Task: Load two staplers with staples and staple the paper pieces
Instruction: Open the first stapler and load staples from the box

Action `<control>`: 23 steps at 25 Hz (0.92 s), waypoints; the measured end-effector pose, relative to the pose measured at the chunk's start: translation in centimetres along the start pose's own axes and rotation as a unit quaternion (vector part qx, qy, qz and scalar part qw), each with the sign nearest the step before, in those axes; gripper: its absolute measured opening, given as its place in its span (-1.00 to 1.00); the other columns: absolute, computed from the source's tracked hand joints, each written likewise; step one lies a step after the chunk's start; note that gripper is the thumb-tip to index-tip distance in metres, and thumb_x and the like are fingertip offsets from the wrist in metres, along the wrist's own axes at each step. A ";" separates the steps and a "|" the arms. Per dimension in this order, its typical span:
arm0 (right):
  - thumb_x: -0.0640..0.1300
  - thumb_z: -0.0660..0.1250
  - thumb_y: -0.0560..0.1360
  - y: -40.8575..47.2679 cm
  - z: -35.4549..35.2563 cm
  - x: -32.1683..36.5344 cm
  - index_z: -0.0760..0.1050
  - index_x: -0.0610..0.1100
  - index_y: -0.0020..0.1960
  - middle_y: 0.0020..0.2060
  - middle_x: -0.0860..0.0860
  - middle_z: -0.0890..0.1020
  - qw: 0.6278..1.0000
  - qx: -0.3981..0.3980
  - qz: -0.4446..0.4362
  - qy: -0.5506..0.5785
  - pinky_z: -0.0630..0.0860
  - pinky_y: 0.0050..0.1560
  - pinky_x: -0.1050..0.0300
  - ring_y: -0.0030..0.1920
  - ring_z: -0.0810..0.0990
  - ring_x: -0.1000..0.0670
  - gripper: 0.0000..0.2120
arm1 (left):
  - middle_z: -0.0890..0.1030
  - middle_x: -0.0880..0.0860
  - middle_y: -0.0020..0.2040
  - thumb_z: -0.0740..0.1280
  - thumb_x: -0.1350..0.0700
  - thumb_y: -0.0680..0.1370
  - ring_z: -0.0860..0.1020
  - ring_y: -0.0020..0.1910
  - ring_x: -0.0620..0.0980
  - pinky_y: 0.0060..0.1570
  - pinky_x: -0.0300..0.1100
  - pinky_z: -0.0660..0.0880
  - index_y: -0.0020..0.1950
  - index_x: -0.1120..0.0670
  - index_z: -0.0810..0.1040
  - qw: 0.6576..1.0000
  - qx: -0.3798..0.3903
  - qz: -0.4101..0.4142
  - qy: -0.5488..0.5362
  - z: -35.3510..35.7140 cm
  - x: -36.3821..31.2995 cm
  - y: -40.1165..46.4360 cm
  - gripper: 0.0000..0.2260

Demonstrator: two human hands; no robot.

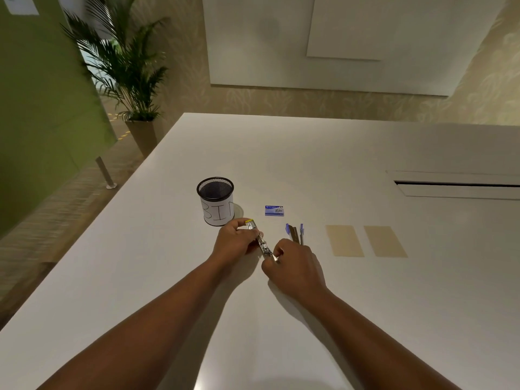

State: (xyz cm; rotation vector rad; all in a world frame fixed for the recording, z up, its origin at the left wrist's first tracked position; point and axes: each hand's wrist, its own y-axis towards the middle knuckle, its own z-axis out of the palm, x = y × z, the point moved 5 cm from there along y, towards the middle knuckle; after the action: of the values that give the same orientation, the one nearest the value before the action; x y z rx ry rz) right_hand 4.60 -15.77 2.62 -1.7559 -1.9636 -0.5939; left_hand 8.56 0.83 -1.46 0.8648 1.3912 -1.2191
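Note:
My left hand (235, 243) grips a small metal stapler with a yellow tip (257, 237), held just above the white table (281, 159). My right hand (292, 266) pinches the stapler's near end, fingers closed on it. A second stapler with blue ends (295, 233) lies open on the table just beyond my right hand. A small blue staple box (274, 210) lies behind both. Two tan paper pieces (343, 240) (385, 241) lie side by side to the right.
A black mesh cup labelled BIN (216, 201) stands just behind my left hand. A cable slot (455, 184) is cut into the table at the far right. A potted palm (126, 66) stands on the floor past the table's left corner.

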 end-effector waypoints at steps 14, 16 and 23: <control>0.26 0.35 0.45 -0.3 -0.3 -0.3 0.59 -0.03 -0.18 -0.42 0.13 0.62 0.934 -0.114 -0.041 0.335 0.49 -0.36 0.20 -0.43 0.51 0.16 -0.66 | 0.74 0.09 -0.21 0.46 0.20 0.53 0.69 -0.33 -0.01 -0.32 -0.20 0.60 0.15 0.02 0.60 0.999 0.020 -0.008 -0.039 0.3 -0.3 -1.0 -0.78; 0.21 0.38 0.47 0.3 0.6 -0.5 0.63 -0.04 -0.09 -0.33 0.08 0.68 0.941 -0.092 -0.031 0.325 0.57 -0.27 0.10 -0.34 0.59 0.14 -0.69 | 0.74 0.06 -0.25 0.46 0.19 0.53 0.68 -0.36 -0.06 -0.38 -0.27 0.56 0.14 0.03 0.60 0.999 0.032 0.002 -0.015 0.7 -0.7 -1.4 -0.79; 0.17 0.23 0.67 1.2 3.1 -1.1 0.40 0.08 0.52 0.14 0.13 0.71 0.974 -0.008 -0.073 0.214 0.62 0.14 0.04 0.12 0.67 0.14 -0.55 | 0.74 0.19 -0.02 0.27 0.00 0.68 0.71 -0.14 0.06 -0.20 -0.19 0.63 0.25 0.07 0.59 0.993 0.112 0.009 -0.016 0.9 -0.9 -1.6 -0.77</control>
State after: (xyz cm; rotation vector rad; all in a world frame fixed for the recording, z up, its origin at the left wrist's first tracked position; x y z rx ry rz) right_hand 5.74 -14.69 -0.52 -1.3558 -1.7909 -0.9517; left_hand 7.43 -0.32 -0.15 1.0048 1.2332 -1.3888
